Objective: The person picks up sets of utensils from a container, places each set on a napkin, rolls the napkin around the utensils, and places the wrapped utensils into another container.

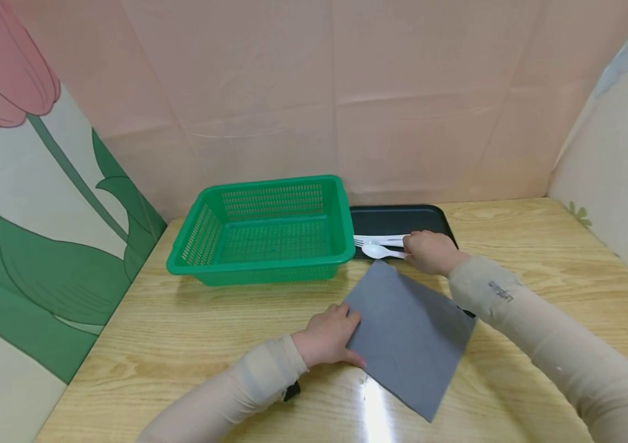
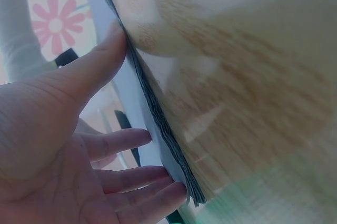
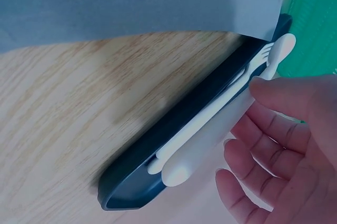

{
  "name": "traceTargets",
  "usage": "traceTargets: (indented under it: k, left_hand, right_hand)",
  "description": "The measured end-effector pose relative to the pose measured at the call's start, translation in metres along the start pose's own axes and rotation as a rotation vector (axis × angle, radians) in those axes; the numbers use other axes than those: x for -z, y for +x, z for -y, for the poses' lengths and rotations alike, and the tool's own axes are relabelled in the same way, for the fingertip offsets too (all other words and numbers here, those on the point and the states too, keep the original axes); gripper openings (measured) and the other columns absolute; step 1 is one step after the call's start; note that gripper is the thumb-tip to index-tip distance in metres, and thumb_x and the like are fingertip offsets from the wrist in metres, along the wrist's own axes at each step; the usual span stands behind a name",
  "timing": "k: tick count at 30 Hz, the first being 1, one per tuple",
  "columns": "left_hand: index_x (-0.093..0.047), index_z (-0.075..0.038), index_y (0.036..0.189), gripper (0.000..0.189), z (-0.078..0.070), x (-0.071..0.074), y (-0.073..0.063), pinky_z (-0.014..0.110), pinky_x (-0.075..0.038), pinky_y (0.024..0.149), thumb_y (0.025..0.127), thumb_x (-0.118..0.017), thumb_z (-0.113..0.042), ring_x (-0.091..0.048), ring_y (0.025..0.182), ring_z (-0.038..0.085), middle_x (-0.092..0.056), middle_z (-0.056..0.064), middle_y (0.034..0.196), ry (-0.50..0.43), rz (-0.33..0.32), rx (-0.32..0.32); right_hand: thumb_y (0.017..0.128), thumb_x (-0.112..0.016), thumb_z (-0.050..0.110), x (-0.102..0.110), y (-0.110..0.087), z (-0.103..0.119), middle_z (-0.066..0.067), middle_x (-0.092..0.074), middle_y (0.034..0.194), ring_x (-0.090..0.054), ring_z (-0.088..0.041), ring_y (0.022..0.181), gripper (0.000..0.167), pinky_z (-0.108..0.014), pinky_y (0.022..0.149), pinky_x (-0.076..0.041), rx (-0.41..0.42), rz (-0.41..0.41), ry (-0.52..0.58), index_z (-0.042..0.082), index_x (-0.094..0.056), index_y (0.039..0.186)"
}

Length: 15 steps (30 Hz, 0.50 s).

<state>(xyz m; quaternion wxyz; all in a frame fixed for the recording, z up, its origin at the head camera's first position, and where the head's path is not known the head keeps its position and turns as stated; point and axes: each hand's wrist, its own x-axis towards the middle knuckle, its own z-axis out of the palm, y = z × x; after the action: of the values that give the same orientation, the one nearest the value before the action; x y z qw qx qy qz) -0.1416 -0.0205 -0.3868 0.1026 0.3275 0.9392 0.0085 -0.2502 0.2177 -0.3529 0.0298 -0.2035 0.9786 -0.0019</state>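
A grey square of layered cloth or paper [image 1: 408, 344] lies flat on the table. My left hand [image 1: 327, 335] rests at its left edge with thumb and fingers spread; in the left wrist view the thumb and fingertips [image 2: 171, 195] touch its many-layered edge. Behind it, a black tray [image 1: 397, 218] holds a white fork [image 1: 383, 240] and a white spoon [image 1: 375, 251]. My right hand [image 1: 430, 251] reaches over the tray and pinches the spoon by its handle. In the right wrist view the thumb lies on the spoon [image 3: 210, 134], beside the fork [image 3: 210, 110].
A green perforated basket [image 1: 269, 269] stands left of the tray, its right rim overlapping the tray's left end in the head view. The wooden table [image 1: 197, 332] meets a pink backdrop [image 1: 269, 92] behind and printed panels at both sides.
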Motion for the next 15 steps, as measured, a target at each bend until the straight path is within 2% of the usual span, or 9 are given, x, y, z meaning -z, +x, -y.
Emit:
traceTargets:
  k: [15]
  left_hand:
    - [-0.054,-0.01,0.116,0.069,-0.0009,0.0019,-0.001,0.027,-0.049,0.066,0.07,-0.071,-0.059,-0.053,0.098,0.018,-0.055,0.008,0.112,-0.004,0.009,0.001]
  right_hand:
    - [0.085,-0.063,0.014,0.0008,-0.002,0.0032,-0.005,-0.06,0.076,-0.054,-0.017,0.065,0.01,-0.033,0.051,-0.043,0.002,0.03,0.023,0.006,-0.059,0.081]
